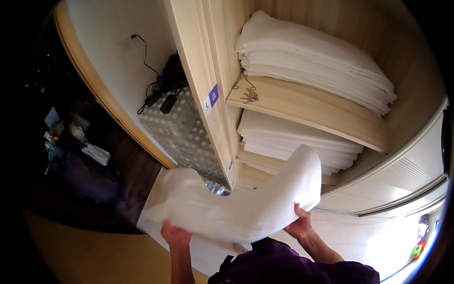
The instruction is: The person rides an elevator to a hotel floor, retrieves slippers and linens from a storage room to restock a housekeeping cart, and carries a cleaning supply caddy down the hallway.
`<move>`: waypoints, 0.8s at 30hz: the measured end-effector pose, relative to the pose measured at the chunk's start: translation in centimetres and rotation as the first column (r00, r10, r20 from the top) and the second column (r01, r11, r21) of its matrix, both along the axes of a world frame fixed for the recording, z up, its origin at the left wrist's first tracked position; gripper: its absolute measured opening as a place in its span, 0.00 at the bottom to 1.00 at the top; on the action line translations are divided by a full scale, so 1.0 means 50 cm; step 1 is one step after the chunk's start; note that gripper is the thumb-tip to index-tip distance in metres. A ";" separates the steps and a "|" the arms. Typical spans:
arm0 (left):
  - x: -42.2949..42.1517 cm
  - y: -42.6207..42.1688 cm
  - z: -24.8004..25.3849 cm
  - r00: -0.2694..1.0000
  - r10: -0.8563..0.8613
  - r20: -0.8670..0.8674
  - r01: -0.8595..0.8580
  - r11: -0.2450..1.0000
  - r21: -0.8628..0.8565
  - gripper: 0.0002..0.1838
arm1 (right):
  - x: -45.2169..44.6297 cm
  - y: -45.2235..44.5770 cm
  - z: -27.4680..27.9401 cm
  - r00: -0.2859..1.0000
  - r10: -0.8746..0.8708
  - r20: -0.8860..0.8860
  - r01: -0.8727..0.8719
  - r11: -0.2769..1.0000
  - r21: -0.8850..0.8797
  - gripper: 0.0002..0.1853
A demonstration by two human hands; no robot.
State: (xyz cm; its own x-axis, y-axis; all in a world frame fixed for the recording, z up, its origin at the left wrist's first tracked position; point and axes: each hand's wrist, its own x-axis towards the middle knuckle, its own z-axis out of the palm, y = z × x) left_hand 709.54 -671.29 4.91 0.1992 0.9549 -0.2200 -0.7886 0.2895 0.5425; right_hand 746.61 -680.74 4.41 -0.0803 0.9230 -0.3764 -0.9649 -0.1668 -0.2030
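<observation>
A long piece of folded white linen (231, 213) spans the space in front of my body. Its middle sags, and its right end rises into a bent peak close to the lower shelf. My left hand (177, 235) is closed on the near edge at the left. At the right end, my right hand (300, 225) grips the linen, thumb on top and the other fingers partly hidden. Beyond it, an upper stack of folded white linen (312, 54) and a lower stack of folded white linen (293, 137) lie on wooden shelves.
A bunch of keys (251, 95) lies on the upper shelf board (302, 104). Left of the cabinet's upright panel (201, 71), black adapters with cables (161, 99) rest on a dotted surface (182, 128). Dark clutter (85, 156) is at far left, bright light at right.
</observation>
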 end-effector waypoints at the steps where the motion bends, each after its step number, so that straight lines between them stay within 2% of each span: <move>1: -0.009 -0.016 0.005 0.999 -0.002 0.038 -0.001 0.997 0.071 0.22 | -0.035 -0.014 0.009 0.997 0.034 -0.064 -0.033 0.999 0.026 0.30; 2: -0.016 -0.025 0.009 0.997 -0.012 0.072 0.001 0.988 0.153 0.20 | -0.063 -0.034 0.017 0.989 0.073 -0.125 -0.068 0.997 0.046 0.31; 6: 0.011 0.053 -0.050 0.939 -0.140 0.315 -0.023 0.886 0.462 0.17 | -0.122 -0.106 0.022 0.967 0.199 -0.162 -0.200 0.980 0.011 0.30; 7: 0.024 0.082 -0.071 0.908 -0.181 0.377 -0.051 0.847 0.530 0.17 | -0.115 -0.117 0.028 0.906 0.406 -0.123 -0.406 0.913 0.025 0.30; 8: 0.037 0.120 -0.091 0.868 -0.223 0.444 -0.097 0.800 0.592 0.18 | -0.100 -0.127 0.033 0.806 0.587 -0.075 -0.587 0.809 0.026 0.29; 9: 0.048 0.153 -0.114 0.815 -0.263 0.517 -0.158 0.757 0.634 0.19 | -0.070 -0.138 0.002 0.610 0.792 0.000 -0.791 0.609 0.058 0.30; 10: 0.061 0.169 -0.141 0.738 -0.282 0.613 -0.253 0.727 0.639 0.20 | -0.029 -0.141 -0.017 0.384 0.885 0.265 -0.891 0.430 -0.146 0.28; 11: 0.073 0.202 -0.165 0.646 -0.326 0.690 -0.353 0.674 0.649 0.22 | -0.002 -0.143 0.005 0.256 0.747 0.613 -0.876 0.448 -0.180 0.25; 12: 0.086 0.210 -0.178 0.587 -0.352 0.729 -0.405 0.652 0.641 0.24 | 0.019 -0.143 0.027 0.078 0.503 0.861 -0.856 0.477 -0.201 0.22; 13: 0.099 0.210 -0.177 0.578 -0.377 0.724 -0.398 0.644 0.653 0.26 | 0.047 -0.105 0.046 -0.111 0.185 0.976 -0.781 0.591 -0.201 0.17; 15: 0.137 0.158 -0.109 0.735 -0.384 0.558 -0.173 0.690 0.703 0.29 | 0.099 -0.019 0.108 -0.160 -0.007 0.987 -0.505 0.860 -0.076 0.14; 16: 0.158 0.141 -0.088 0.849 -0.389 0.359 0.040 0.723 0.689 0.33 | 0.109 0.033 0.173 -0.324 -0.084 0.942 -0.352 0.935 -0.038 0.14; 17: 0.172 0.177 -0.125 0.796 -0.562 0.225 0.192 0.588 0.786 0.36 | 0.131 0.096 0.207 -0.320 -0.366 0.874 -0.335 0.907 0.257 0.15; 18: 0.188 0.183 -0.102 0.795 -0.567 0.217 0.193 0.575 0.795 0.36 | 0.164 0.165 0.223 -0.424 -0.532 0.733 -0.318 0.845 0.429 0.16; 19: 0.198 0.170 -0.067 0.772 -0.608 0.184 0.256 0.564 0.785 0.36 | 0.184 0.221 0.268 -0.490 -0.584 0.648 -0.287 0.809 0.512 0.17; 20: 0.207 0.157 -0.037 0.750 -0.644 0.154 0.317 0.553 0.770 0.36 | 0.207 0.287 0.301 -0.567 -0.655 0.499 -0.278 0.722 0.633 0.18; 21: 0.215 0.149 -0.020 0.746 -0.626 0.227 0.292 0.615 0.733 0.36 | 0.229 0.352 0.327 -0.627 -0.627 0.462 -0.222 0.713 0.665 0.19; 22: 0.227 0.137 0.006 0.757 -0.616 0.218 0.293 0.619 0.729 0.36 | 0.267 0.430 0.349 -0.719 -0.647 0.255 -0.299 0.619 0.726 0.20; 24: 0.260 0.122 0.057 0.696 -0.584 0.418 0.131 0.675 0.726 0.35 | 0.319 0.561 0.394 -0.784 -0.586 0.206 -0.233 0.585 0.777 0.20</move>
